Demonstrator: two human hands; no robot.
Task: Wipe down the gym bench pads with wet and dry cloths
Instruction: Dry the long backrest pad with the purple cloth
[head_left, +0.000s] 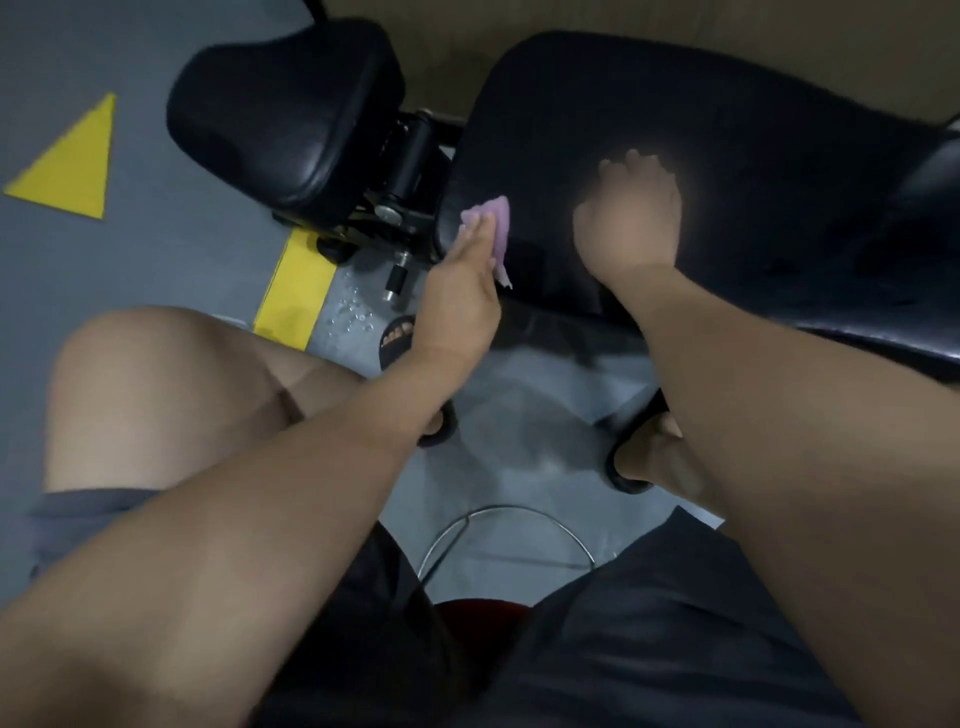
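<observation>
Pad sits straight ahead. Left hand, fingers straight, presses a purple cloth against its left edge. Right hand rests palm-down on top, holding nothing.

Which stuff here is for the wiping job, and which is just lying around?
For the job: purple cloth, left hand pressing it, right hand resting on the big black pad, small pad.
Just there: yellow triangle, yellow stripe, water drops, metal ring.

Glossy black vinyl-like pad, soft cloth
</observation>
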